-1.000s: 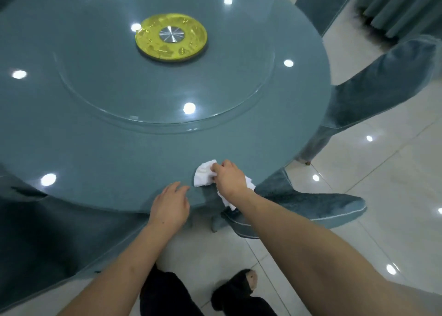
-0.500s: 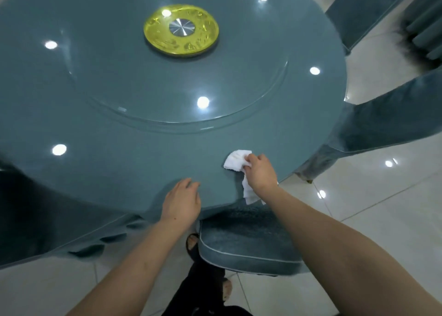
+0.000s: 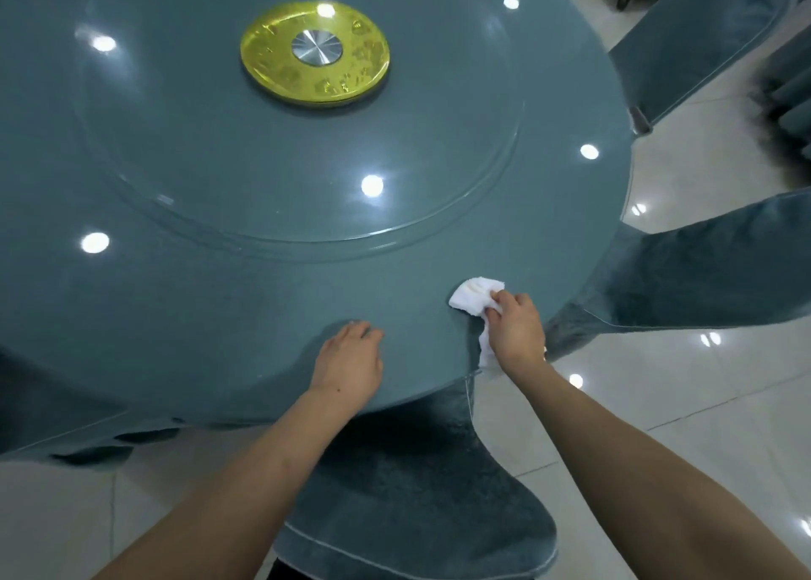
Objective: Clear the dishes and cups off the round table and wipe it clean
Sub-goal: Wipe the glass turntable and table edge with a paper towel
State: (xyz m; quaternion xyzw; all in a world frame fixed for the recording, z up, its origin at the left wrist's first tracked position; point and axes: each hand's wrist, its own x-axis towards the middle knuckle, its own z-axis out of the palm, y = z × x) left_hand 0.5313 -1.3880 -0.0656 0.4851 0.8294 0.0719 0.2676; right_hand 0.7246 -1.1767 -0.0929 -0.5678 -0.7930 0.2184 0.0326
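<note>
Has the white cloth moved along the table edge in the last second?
Yes. The white cloth in the right hand has slid rightward along the round table rim, farther from the resting left hand.

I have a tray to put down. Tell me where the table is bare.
The glass turntable is bare all round the gold hub. So is the outer band of the round table to the left of the left hand. The near right edge is taken: the right hand holds a white cloth there, and chairs crowd that rim.

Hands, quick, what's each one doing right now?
Left hand: open, resting flat on the table.
Right hand: closed on the cloth, at the table's edge.
</note>
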